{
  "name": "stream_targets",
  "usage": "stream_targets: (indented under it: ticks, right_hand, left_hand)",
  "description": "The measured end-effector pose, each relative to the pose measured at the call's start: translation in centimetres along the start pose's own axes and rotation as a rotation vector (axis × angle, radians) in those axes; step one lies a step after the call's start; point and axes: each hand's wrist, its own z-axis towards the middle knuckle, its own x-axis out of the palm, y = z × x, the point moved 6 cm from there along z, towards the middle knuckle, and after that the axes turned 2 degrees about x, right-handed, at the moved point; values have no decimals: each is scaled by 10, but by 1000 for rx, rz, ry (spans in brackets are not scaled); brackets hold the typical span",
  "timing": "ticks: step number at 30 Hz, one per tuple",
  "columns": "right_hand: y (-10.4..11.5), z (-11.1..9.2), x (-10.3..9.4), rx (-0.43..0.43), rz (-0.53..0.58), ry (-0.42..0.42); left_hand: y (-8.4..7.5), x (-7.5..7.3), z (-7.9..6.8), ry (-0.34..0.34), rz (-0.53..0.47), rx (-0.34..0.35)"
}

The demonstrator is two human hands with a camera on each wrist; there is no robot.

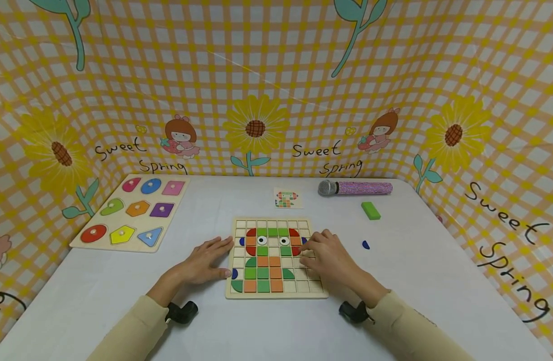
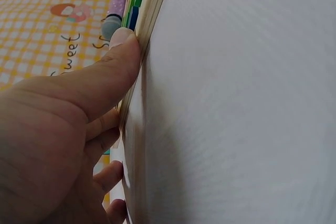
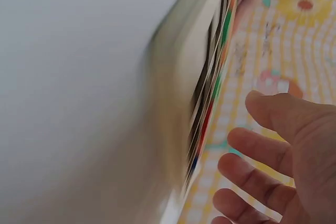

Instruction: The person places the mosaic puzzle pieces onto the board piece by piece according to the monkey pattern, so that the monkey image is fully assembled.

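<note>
A wooden grid board [image 1: 276, 296] lies before me, with colored blocks forming a figure with two round eye pieces [image 1: 261, 240]. My left hand [image 1: 199, 261] rests at the board's left edge, fingers extended. In the left wrist view its thumb [image 2: 123, 51] touches the rim beside a dark blue piece [image 2: 134, 17]. Over the board's right side is my right hand [image 1: 334, 259], near a red corner piece [image 1: 296, 250] and a blue half-round piece [image 1: 304, 241]. Its loosely bent fingers [image 3: 257, 182] hold nothing in the right wrist view.
Behind the board lies a small picture card [image 1: 288, 198]. To the right are a microphone [image 1: 357, 188], a green block [image 1: 371, 210] and a loose blue half-round piece [image 1: 366, 244]. A shape-puzzle board [image 1: 136, 225] with knobbed pieces lies at the left.
</note>
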Motion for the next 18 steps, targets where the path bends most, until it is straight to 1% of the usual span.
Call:
stream_targets:
  ticks: [2,6,9,13,18]
  right_hand:
    - [-19,-7,-3,46,-29,12]
    - [-51,-22,-10,74,-93,-2]
    - [-72,-33,-15,93,-117,-22]
    - [-93,-44,-23,132,-115,-34]
    - [-111,-54,-29,180,-105,-27]
  left_hand:
    - [0,0,0,0,1,-1]
    - [1,1,0,2,3,-1]
    - [0,1,0,3,1,0]
    - [0,1,0,1,1,-6]
    - [0,1,0,-1,3,-14]
